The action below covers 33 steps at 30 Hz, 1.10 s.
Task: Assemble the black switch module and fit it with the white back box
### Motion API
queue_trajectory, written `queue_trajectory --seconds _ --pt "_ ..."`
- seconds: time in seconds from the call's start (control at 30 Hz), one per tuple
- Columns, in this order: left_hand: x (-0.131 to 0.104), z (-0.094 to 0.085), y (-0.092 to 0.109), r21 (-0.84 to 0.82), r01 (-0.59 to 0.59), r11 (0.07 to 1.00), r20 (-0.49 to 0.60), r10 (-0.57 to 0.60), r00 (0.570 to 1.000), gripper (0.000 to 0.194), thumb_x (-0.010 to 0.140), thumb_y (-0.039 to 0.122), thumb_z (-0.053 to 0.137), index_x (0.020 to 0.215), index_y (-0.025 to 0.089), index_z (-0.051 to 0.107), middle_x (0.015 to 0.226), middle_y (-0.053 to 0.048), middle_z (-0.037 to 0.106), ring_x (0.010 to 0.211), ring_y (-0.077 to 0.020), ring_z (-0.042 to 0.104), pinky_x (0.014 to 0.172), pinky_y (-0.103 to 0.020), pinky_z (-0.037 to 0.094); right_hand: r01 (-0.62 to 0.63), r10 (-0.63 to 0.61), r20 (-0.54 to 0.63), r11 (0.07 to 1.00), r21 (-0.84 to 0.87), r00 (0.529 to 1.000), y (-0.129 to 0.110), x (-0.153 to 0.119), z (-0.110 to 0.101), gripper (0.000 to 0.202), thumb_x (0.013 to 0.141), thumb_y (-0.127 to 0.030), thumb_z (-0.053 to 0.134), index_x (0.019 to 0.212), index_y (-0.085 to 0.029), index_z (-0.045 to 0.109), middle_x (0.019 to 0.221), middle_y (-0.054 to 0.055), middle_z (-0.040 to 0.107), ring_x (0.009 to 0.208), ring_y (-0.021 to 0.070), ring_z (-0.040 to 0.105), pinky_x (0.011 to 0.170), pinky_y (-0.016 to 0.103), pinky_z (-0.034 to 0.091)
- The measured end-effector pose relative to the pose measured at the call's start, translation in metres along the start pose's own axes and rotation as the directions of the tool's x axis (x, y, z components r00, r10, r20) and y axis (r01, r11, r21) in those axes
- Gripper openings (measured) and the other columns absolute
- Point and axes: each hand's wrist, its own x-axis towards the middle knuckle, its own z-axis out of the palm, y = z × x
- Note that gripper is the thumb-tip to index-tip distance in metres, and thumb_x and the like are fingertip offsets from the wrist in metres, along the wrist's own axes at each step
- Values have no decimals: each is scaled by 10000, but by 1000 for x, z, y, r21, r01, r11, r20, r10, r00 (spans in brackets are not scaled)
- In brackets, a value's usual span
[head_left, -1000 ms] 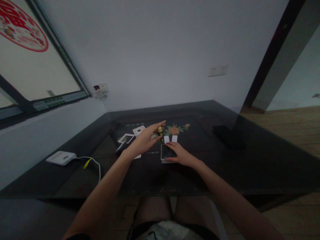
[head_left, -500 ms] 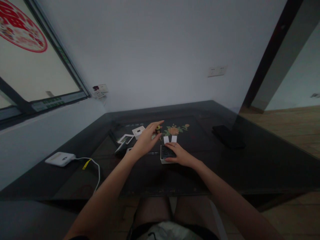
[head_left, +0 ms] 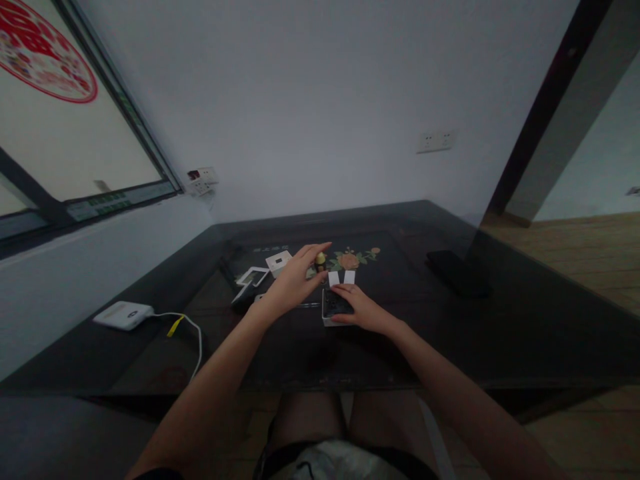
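Note:
My left hand (head_left: 296,280) reaches over the table with its fingers and thumb apart. Between them, or just beyond, is a small dark item with a yellow top (head_left: 321,259); no firm grip on it shows. My right hand (head_left: 363,309) spans a small white open box (head_left: 327,322), thumb at the near side and fingertips at the far side. Something black (head_left: 334,304) fills the box, too dim to name. Two white flaps (head_left: 349,277) stand up at the box's far end.
Left of my hands lie a white box (head_left: 277,261), a white-framed card-like piece (head_left: 253,276) and a dark item (head_left: 243,297). A white device (head_left: 123,315) with a white cable (head_left: 199,333) is farther left. A black flat object (head_left: 457,273) lies right on the dark table (head_left: 400,360).
My left thumb and fingers have opened slightly around the yellow-topped item, which shows more now. My right hand stays on the box. The view has shifted a little.

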Motion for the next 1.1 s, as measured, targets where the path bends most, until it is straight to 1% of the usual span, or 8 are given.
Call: queue_trajectory --seconds 0.13,0.27,0.37,0.53,0.6,0.7,0.87,1.1 --pt "0 -5 -6 -4 1 1000 49 -1 999 415 834 158 590 1232 244 509 1141 -62 625 1035 -189 594 888 -341 473 -2 2 4 1000 -2 1000 0 0 0 731 768 -484 668 1368 -132 440 1387 195 440 1299 310 384 1087 492 317" --pt "-1 1 -13 164 78 983 -96 -63 993 233 796 317 665 984 203 587 894 -26 624 763 -157 587 709 -286 467 -10 10 16 1000 -13 1000 0 0 0 738 757 -489 677 1368 -147 443 1393 183 440 1299 313 383 1084 494 320" --pt "-1 1 -16 172 157 973 -195 -123 973 224 789 368 664 891 186 582 758 7 573 619 -120 515 615 -247 428 -15 15 16 1000 -20 1000 0 0 0 739 755 -481 683 1368 -144 445 1391 181 441 1300 308 380 1087 480 322" --pt "-9 0 -40 -156 255 954 -384 -296 875 214 806 351 620 924 184 553 794 16 577 630 -99 553 572 -207 448 -14 14 29 1000 -2 999 -2 0 -2 744 759 -460 687 1375 -127 435 1378 191 445 1290 300 390 1092 473 313" --pt "-16 10 -60 -268 281 921 -431 -376 820 227 805 340 609 956 186 537 830 9 578 696 -116 591 586 -211 478 -22 21 41 1000 13 999 -3 0 -3 760 756 -477 684 1381 -128 427 1379 195 437 1287 299 391 1095 473 307" --pt "-27 38 -93 -226 374 900 -456 -437 776 195 775 231 619 947 180 542 861 -9 594 773 -143 608 688 -266 507 -29 28 51 999 24 998 -2 -1 -4 828 707 -530 708 1386 -147 427 1399 194 402 1309 315 350 1104 489 283" --pt "-35 77 -115 -12 465 885 -366 -437 822 227 745 93 603 953 180 579 956 -51 591 876 -176 609 843 -346 488 -40 36 62 998 50 997 3 -3 -11 899 630 -505 775 1396 -194 420 1435 178 352 1341 328 291 1107 503 260" --pt "-43 89 -107 93 469 878 -187 -448 874 231 785 139 607 1005 204 585 1003 -52 596 899 -181 612 828 -323 499 -19 11 57 991 135 998 3 -3 -20 742 655 -370 781 1323 -212 500 1305 141 498 1228 296 438 1051 491 327"
